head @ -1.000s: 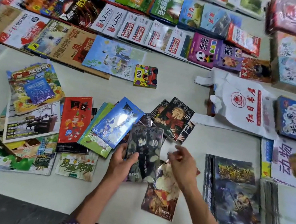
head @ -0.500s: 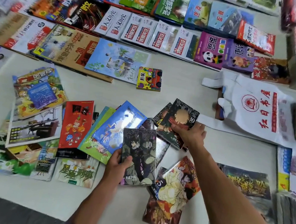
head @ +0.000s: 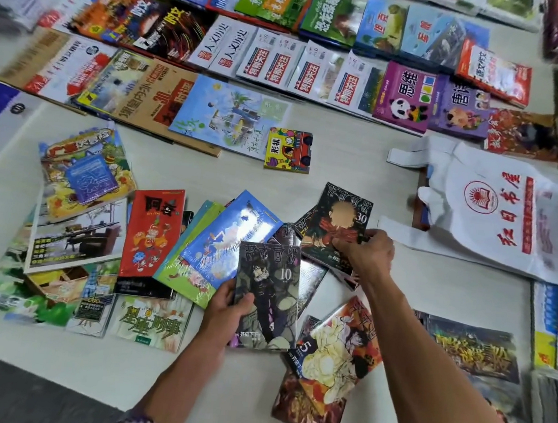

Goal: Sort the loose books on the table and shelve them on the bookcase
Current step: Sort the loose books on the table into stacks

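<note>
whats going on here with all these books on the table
A person is sorting manga volumes at a table covered with books. The left hand holds volume 10 upright by its lower left edge. The right hand reaches across and grips volume 30, which lies on the loose pile. Volume 5 lies flat below the right forearm. A white printed bag lies to the right. No bookcase is in view.

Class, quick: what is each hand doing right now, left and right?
Left hand: grips the volume 10 manga by its left edge.
Right hand: pinches the lower edge of the volume 30 manga.
</note>
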`<control>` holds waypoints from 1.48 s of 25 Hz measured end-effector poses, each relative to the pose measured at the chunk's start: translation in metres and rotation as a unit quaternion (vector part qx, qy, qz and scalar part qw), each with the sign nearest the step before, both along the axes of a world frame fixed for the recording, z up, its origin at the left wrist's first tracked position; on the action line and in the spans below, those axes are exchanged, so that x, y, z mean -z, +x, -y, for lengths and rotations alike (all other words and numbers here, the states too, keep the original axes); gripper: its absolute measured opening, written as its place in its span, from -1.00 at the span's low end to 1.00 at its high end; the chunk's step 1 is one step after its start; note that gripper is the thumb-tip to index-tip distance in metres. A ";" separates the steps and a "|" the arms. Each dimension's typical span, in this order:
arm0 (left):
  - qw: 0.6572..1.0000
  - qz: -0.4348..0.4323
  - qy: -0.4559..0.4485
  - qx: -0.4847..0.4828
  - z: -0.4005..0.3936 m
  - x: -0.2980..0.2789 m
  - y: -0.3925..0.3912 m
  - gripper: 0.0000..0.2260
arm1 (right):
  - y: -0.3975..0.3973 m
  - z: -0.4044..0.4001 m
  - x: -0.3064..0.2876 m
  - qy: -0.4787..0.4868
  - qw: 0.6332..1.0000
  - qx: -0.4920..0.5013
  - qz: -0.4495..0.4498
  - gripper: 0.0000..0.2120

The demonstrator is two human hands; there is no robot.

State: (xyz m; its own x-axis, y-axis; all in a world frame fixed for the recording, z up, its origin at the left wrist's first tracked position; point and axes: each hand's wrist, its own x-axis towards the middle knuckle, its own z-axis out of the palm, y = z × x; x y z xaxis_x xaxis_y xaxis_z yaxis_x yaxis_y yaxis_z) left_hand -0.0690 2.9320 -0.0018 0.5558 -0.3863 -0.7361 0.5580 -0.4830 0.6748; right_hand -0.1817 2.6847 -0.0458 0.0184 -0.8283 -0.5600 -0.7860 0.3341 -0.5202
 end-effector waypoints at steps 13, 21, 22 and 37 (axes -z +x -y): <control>0.999 0.031 0.018 0.020 0.000 0.003 -0.004 -0.84 | 0.032 -0.054 -0.038 -0.067 0.985 -0.140 -0.080 0.03; 0.999 0.036 0.013 0.034 -0.003 0.002 -0.006 -0.87 | 0.039 -0.041 -0.026 -0.004 0.984 0.140 0.111 -0.24; 0.999 0.033 0.008 0.034 -0.004 0.004 -0.006 -0.86 | 0.045 -0.039 -0.022 0.047 0.966 0.193 0.168 -0.32; 0.998 0.032 -0.020 0.050 -0.003 0.007 -0.004 -0.64 | -0.038 -0.134 -0.048 -0.014 0.958 -0.277 0.069 -0.67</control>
